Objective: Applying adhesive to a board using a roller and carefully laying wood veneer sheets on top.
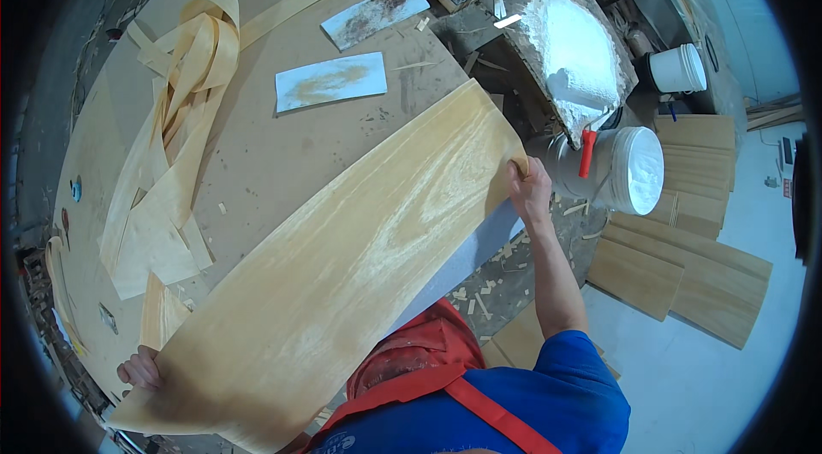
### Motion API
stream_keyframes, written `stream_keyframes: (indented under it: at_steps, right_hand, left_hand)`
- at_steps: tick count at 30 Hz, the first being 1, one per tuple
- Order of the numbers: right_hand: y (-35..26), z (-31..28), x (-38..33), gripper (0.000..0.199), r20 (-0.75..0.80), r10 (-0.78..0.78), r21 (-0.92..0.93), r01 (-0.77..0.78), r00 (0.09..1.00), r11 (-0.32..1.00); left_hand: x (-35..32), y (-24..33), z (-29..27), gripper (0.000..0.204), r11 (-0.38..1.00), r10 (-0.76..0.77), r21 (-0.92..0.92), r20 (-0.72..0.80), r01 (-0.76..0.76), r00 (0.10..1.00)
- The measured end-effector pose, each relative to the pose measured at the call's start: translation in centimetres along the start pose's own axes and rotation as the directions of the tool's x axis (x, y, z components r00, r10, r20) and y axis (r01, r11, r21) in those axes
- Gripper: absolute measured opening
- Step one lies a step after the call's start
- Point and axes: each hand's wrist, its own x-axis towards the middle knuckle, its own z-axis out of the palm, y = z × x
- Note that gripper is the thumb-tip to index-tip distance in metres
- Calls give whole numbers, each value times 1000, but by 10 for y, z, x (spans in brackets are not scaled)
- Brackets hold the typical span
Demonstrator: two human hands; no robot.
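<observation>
Veneer sheet (342, 257) is in both hands, spanning the frame diagonally from lower left to centre right, over a grey panel (479, 253) whose edge shows just under it at centre right. Right hand (529, 184) grips the far corner at centre right, fingers curled closed over the sheet's edge. Left hand (141, 368) is at the lower left corner, fingers closed round the near edge, mostly hidden behind the sheet. Sheet bows slightly along its length; can't tell whether its middle touches the panel or is just above it, so I'd judge the sheet is being positioned, not yet pressed flat. Glue side looks prepped: roller (580, 107) with a red handle lies on a white-coated board (574, 52) at upper right, next to a bucket (634, 170) of white glue; a second bucket (678, 69) sits further up right. Can't see if the panel itself is coated. On the desk (257, 146): a tangle of veneer strips (184, 86) at upper left and two white-smeared offcuts (330, 82) in upper centre, untouched. Floor at right holds a row of wood-faced panels (685, 274), apparently already done. Remaining, by my read: align, lay down, smooth out.
</observation>
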Motion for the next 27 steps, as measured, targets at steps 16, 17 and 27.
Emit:
stream_keyframes:
  at_steps: [16,17,27]
  right_hand:
    - [7,3,2,20,29,56,-48,-55,998,997]
    - [5,2,3,25,64,85,-53,-82,994,995]
    - [-32,8,13,59,-55,-336,-294,306,940,905]
  left_hand:
    - [2,-5,1,15,999,-10,-33,-41,9,999]
    - [1,-7,4,13,999,-19,-40,-29,18,999]
    - [-9,11,-35,10,973,-5,232,-33,12,999]
